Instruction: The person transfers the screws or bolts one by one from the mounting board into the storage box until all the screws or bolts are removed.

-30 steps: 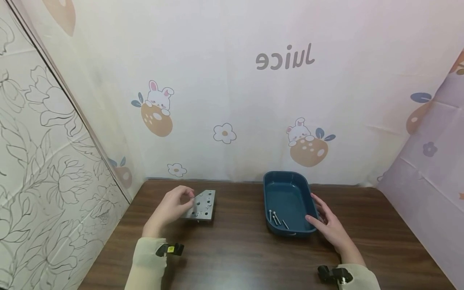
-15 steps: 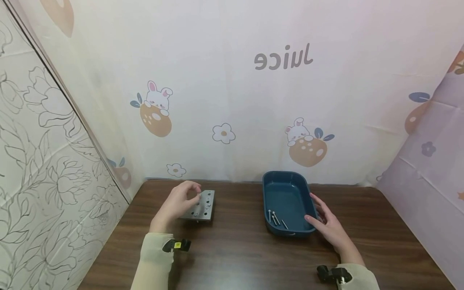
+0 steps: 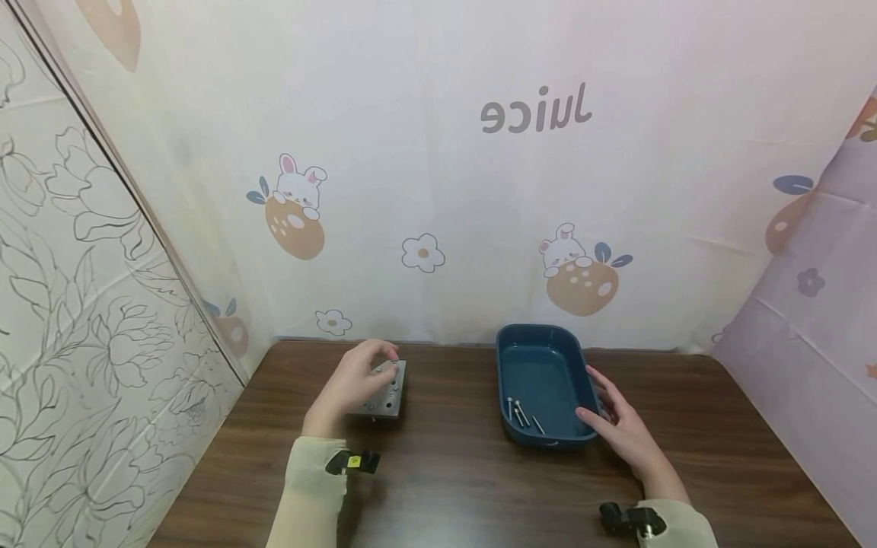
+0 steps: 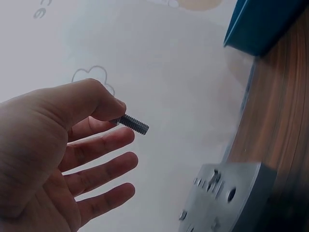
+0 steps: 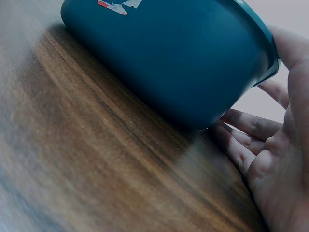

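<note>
My left hand [image 3: 351, 387] pinches a threaded bolt [image 4: 135, 125] between thumb and forefinger, its threaded end sticking out while the other fingers spread apart. The hand is over a grey metal block [image 3: 387, 405] with holes in its face, and covers part of it in the head view. Small pegs or bolts stand up from the block [image 4: 205, 208]. To the right, my right hand [image 3: 622, 426] grips the side of a dark blue tray [image 3: 544, 365], thumb over the rim and fingers against the outer wall. Several metal bolts [image 3: 522, 415] lie in the tray's near left corner.
Everything stands on a dark wooden table [image 3: 452, 472]. A printed cloth [image 3: 425, 152] hangs along the table's back edge, with more cloth at the left and right sides. Bare wood lies between the block and the tray.
My left hand has moved right and slightly away from me across the metal block, still pinching the bolt. My right hand and the tray have stayed put.
</note>
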`<state>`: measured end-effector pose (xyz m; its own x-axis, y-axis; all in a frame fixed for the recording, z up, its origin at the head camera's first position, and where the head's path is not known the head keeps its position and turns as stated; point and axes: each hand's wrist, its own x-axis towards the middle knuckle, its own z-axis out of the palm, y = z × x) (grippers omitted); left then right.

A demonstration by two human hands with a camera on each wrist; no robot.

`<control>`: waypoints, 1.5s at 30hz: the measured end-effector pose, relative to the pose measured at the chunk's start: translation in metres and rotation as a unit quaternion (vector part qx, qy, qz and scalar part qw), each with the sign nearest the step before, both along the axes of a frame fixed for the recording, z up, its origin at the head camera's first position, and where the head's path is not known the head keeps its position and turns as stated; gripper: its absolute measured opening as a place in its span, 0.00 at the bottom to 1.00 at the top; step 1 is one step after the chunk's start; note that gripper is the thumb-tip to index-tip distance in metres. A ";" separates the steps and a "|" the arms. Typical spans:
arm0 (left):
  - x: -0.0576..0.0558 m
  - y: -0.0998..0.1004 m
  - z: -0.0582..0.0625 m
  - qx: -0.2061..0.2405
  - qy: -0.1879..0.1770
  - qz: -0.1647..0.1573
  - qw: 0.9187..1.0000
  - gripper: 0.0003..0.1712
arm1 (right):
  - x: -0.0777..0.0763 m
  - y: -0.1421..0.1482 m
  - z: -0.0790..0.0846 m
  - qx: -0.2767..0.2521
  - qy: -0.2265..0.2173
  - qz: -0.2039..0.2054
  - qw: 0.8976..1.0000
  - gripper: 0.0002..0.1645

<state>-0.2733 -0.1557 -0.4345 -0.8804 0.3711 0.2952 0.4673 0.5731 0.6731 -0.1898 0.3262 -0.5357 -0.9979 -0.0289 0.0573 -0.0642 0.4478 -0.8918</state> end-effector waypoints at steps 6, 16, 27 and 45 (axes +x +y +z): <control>0.003 0.014 0.002 0.001 -0.006 0.007 1.000 0.06 | 0.000 0.000 0.000 -0.004 -0.001 -0.001 1.000 0.48; 0.002 0.040 0.001 0.006 0.019 -0.008 1.000 0.07 | 0.000 0.000 -0.001 -0.002 0.001 -0.002 1.000 0.48; 0.004 0.070 0.006 0.006 0.025 -0.026 0.999 0.07 | 0.000 -0.001 0.000 0.007 0.007 0.000 1.000 0.48; 0.005 0.124 0.005 -0.004 0.033 -0.093 0.995 0.08 | -0.002 0.000 -0.002 0.003 0.000 -0.003 1.000 0.48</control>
